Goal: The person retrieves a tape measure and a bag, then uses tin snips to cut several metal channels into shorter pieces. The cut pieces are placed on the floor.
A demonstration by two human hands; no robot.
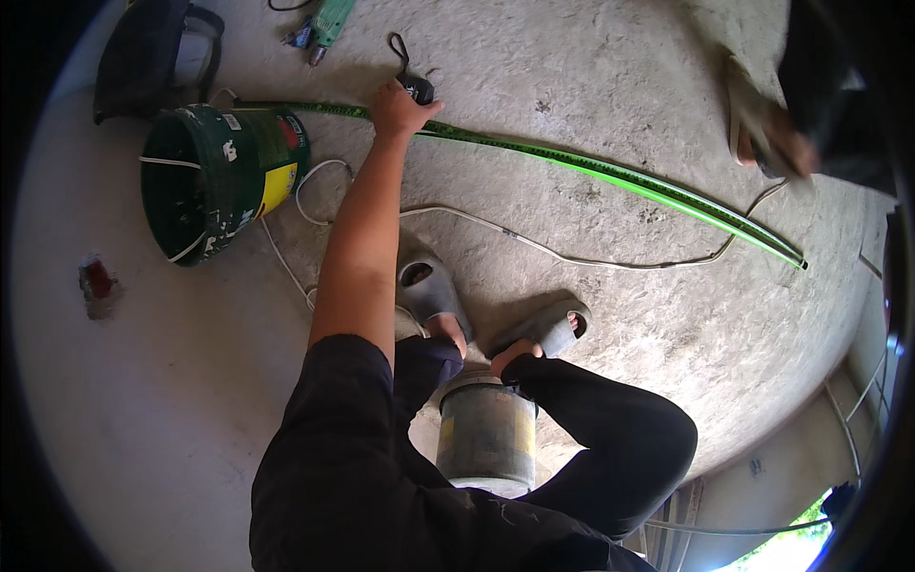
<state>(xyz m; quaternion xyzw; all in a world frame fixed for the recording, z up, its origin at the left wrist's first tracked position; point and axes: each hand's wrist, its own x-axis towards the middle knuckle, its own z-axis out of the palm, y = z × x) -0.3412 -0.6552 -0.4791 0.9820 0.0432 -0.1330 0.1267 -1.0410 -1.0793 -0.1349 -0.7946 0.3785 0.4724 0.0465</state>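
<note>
My left hand (398,112) reaches out over the floor, its fingers and thumb closed around a black tape measure (418,90) with a dark wrist strap. Right under that hand runs a long, thin bright-green strip (610,174) with a dark, notched-looking band along it. The strip lies slantwise across the floor, from beside the dark green bucket (221,153) at left to the far right. Paint-spattered, the bucket lies tipped on its side with its mouth to the left. My right hand is out of the picture.
A pale cable (534,242) winds between my feet and the strip. Beyond the strip lie a green power tool (330,23) and a dark bag (143,59). Another person's blurred hand (789,143) and foot are at right. Between my legs stands a grey bucket (487,437).
</note>
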